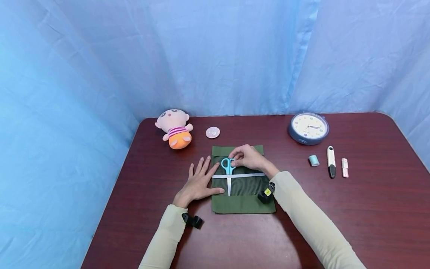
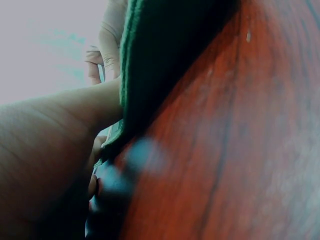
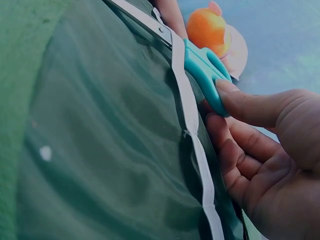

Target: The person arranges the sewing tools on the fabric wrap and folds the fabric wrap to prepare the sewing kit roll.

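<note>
A pair of scissors with turquoise handles (image 1: 228, 170) lies on a green fabric organizer (image 1: 243, 205), its blades passing under a white elastic strip (image 1: 248, 175) and pointing toward the person. My right hand (image 1: 249, 157) pinches the right handle loop between thumb and fingers; the right wrist view shows this hold on the scissors (image 3: 197, 70) close up. Spread flat, my left hand (image 1: 198, 183) rests along the organizer's left edge, its thumb and fingertips reaching onto the fabric. In the left wrist view, the raised fabric edge (image 2: 128, 60) hides much of the work.
Behind the organizer are a plush doll (image 1: 180, 139) and a round badge (image 1: 212, 132). On the right stand a blue clock (image 1: 309, 129), a small light-blue cylinder (image 1: 314, 160), a white-and-black slim tool (image 1: 331, 162) and a small pink-white piece (image 1: 345, 168).
</note>
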`<state>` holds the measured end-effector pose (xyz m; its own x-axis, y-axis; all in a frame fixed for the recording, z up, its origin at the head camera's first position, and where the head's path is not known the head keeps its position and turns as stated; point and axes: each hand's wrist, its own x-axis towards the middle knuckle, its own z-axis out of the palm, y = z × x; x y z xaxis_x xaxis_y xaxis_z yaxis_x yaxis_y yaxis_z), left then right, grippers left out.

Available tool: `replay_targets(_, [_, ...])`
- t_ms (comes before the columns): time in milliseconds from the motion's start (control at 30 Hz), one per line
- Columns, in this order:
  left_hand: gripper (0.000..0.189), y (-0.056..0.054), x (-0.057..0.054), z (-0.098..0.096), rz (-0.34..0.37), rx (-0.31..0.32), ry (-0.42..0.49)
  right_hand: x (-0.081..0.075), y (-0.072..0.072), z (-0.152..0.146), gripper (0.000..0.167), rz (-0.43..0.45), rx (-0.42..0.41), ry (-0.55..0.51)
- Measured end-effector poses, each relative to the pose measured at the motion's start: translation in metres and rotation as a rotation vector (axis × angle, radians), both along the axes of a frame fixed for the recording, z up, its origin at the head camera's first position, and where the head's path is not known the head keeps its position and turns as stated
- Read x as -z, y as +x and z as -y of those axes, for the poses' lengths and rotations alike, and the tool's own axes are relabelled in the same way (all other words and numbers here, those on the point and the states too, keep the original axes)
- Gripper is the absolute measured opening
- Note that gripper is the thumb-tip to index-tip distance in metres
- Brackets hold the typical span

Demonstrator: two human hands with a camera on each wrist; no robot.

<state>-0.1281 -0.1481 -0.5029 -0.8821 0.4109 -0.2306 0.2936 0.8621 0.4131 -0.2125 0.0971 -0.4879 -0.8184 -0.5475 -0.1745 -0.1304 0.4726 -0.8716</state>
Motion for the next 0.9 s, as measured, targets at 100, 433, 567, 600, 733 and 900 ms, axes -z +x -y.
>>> replay_targets(100, [0.094,0.0002,-0.0002,0.0,0.001,0.0,-0.001,0.0001,-0.0006,-0.0004,0.025,-0.003,-0.007,0.009])
replay_targets(433, [0.094,0.0002,-0.0013,-0.0007,-0.006,-0.003,-0.027,-0.0024,0.0013,0.0026,0.025,-0.077,-0.052,0.089])
replay_targets(567, [0.094,0.0003,-0.0011,-0.0007,-0.005,-0.002,-0.035,-0.0025,0.0033,0.0047,0.023,-0.101,-0.061,0.123])
replay_targets(600, [0.094,0.0003,-0.0012,-0.0008,-0.004,-0.002,-0.036,-0.0023,0.0036,0.0052,0.022,-0.104,-0.065,0.131])
replay_targets(733, [0.094,0.0005,-0.0009,-0.0009,0.001,-0.002,-0.038,-0.0014,0.0041,0.0065,0.019,-0.116,-0.082,0.162])
replay_targets(900, [0.094,0.0003,-0.0008,-0.0013,0.001,-0.002,-0.038,-0.0022,0.0057,0.007,0.018,-0.132,-0.107,0.176])
